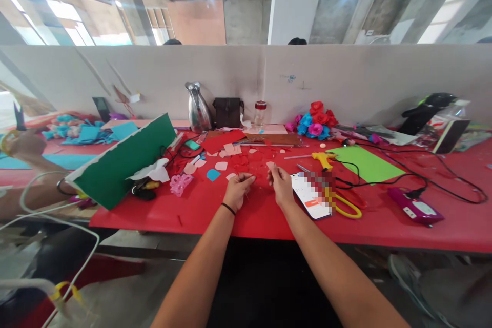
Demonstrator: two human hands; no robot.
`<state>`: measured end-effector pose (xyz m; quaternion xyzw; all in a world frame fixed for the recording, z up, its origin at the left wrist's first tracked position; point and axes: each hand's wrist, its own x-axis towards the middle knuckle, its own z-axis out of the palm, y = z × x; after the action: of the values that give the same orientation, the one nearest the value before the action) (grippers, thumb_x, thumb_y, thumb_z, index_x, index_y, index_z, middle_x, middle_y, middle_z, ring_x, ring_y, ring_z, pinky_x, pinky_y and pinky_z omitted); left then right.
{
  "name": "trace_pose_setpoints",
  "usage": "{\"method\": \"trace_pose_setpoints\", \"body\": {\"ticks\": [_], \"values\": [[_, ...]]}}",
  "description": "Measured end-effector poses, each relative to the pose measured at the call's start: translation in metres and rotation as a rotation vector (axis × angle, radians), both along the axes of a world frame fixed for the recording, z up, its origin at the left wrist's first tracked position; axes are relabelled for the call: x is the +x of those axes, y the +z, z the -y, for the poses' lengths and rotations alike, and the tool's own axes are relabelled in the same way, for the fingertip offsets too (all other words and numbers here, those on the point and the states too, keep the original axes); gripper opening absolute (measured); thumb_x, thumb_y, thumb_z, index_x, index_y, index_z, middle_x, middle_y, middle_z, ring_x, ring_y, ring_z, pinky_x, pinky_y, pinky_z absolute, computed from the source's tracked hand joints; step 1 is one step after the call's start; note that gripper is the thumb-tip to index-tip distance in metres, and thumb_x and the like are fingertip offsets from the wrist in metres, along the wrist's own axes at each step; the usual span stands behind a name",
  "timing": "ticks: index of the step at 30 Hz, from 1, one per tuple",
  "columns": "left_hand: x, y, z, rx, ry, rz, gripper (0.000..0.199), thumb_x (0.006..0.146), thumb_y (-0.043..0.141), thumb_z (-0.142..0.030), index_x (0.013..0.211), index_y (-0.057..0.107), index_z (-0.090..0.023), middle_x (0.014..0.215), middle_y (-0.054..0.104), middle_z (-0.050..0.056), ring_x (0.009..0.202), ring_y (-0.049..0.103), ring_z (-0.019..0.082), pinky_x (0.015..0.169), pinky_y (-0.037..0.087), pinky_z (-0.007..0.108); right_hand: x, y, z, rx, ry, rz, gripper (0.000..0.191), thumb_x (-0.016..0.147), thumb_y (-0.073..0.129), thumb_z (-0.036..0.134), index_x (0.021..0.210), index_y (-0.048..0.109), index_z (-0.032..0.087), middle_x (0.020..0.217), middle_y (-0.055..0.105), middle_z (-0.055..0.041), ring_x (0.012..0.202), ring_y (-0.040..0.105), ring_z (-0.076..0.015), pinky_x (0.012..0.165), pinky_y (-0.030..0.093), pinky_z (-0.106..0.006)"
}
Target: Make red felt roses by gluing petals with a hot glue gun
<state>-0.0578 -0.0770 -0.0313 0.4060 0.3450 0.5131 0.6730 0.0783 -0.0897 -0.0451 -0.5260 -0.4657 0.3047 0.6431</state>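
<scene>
Both my hands hover over the front of the red-covered table (265,223). My left hand (237,192) is closed in a pinch, with its fingertips pointing right; what it holds, if anything, is too small to make out. A short way to its right, my right hand (282,187) pinches a small pink paper petal (271,165) between thumb and fingers. Beyond the hands lie loose pink petals (221,166) and a blue petal (213,175). A phone (309,202) with a lit screen rests beside my right wrist, with yellow-handled scissors (348,210) next to it.
A yellow glue gun (322,160) lies near a green sheet (367,164), its cord trailing to a purple power strip (415,207). Paper flowers (317,122), a steel jug (199,110) and a glass jar (260,115) stand behind. Left, a green board (126,161) leans near another person's arm (33,164).
</scene>
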Motion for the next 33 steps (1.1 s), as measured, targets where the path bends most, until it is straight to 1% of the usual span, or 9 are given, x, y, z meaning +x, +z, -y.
{"method": "trace_pose_setpoints", "body": {"ticks": [3,6,9,14,16,22,25,29,33], "values": [[0.0,0.0,0.0,-0.002,0.008,-0.003,0.035,0.048,0.083,-0.031,0.063,0.059,-0.012,0.047,0.048,-0.006,0.035,0.029,0.0,0.039,0.014,0.02,-0.006,0.002,0.004,0.006,0.117,0.046,0.033,0.071,0.063,0.054,0.076,0.061,0.021,0.065,0.06,0.0011,0.054,0.052,-0.0132,0.052,0.041,-0.025],[0.0,0.0,0.001,0.001,0.013,-0.005,0.035,0.049,0.083,-0.032,0.063,0.057,-0.012,0.047,0.049,-0.006,0.036,0.03,0.001,0.039,0.015,0.02,-0.012,0.002,0.007,0.003,0.148,0.083,0.029,0.071,0.064,0.05,0.071,0.061,0.021,0.057,0.055,0.0031,0.051,0.05,-0.0132,0.052,0.04,-0.025],[0.0,0.001,0.001,0.005,0.01,-0.01,0.036,0.048,0.083,-0.031,0.062,0.056,-0.013,0.045,0.048,-0.007,0.036,0.031,0.001,0.039,0.015,0.019,-0.013,0.001,0.007,-0.008,0.105,0.089,0.031,0.076,0.06,0.051,0.067,0.059,0.021,0.049,0.05,0.0046,0.046,0.047,-0.0125,0.05,0.038,-0.025],[-0.001,0.0,-0.001,0.0,0.013,-0.007,0.039,0.046,0.084,-0.034,0.06,0.054,-0.013,0.045,0.044,-0.008,0.035,0.027,0.0,0.039,0.014,0.019,-0.006,0.0,0.003,-0.01,-0.085,0.03,0.04,0.084,0.045,0.056,0.063,0.047,0.022,0.053,0.049,0.0036,0.046,0.043,-0.0113,0.048,0.034,-0.025],[-0.001,0.0,-0.002,-0.004,0.018,-0.007,0.04,0.046,0.084,-0.035,0.059,0.053,-0.014,0.046,0.043,-0.009,0.035,0.027,0.0,0.039,0.014,0.019,-0.005,0.0,0.003,-0.008,-0.111,0.012,0.043,0.087,0.04,0.056,0.059,0.042,0.023,0.052,0.046,0.0039,0.045,0.04,-0.011,0.048,0.033,-0.025],[-0.001,0.0,0.0,0.001,0.026,-0.025,0.04,0.049,0.083,-0.037,0.06,0.052,-0.014,0.046,0.044,-0.008,0.037,0.029,0.001,0.039,0.016,0.019,-0.013,0.003,0.005,0.008,0.108,0.033,0.028,0.071,0.065,0.049,0.074,0.057,0.022,0.065,0.057,0.0025,0.056,0.05,-0.0128,0.054,0.04,-0.025],[-0.001,0.002,0.002,0.016,0.018,-0.038,0.04,0.049,0.083,-0.037,0.059,0.052,-0.014,0.046,0.045,-0.007,0.038,0.031,0.002,0.04,0.016,0.019,-0.016,0.002,0.006,0.005,0.171,0.056,0.028,0.073,0.063,0.048,0.067,0.057,0.021,0.058,0.054,0.0034,0.053,0.049,-0.0127,0.054,0.039,-0.025],[-0.001,0.003,0.002,0.033,-0.005,-0.051,0.041,0.047,0.084,-0.037,0.053,0.051,-0.014,0.042,0.042,-0.007,0.037,0.029,0.002,0.039,0.015,0.019,-0.014,0.0,0.005,-0.003,0.114,0.051,0.033,0.078,0.058,0.05,0.061,0.053,0.021,0.051,0.049,0.0046,0.049,0.046,-0.0122,0.051,0.036,-0.025],[-0.001,0.002,0.001,0.024,-0.009,-0.048,0.041,0.047,0.083,-0.04,0.052,0.051,-0.014,0.044,0.047,-0.004,0.036,0.028,0.001,0.039,0.013,0.02,-0.01,0.002,0.004,-0.01,0.019,-0.01,0.038,0.082,0.049,0.054,0.062,0.048,0.022,0.052,0.049,0.0038,0.048,0.044,-0.0121,0.049,0.036,-0.025]]}}
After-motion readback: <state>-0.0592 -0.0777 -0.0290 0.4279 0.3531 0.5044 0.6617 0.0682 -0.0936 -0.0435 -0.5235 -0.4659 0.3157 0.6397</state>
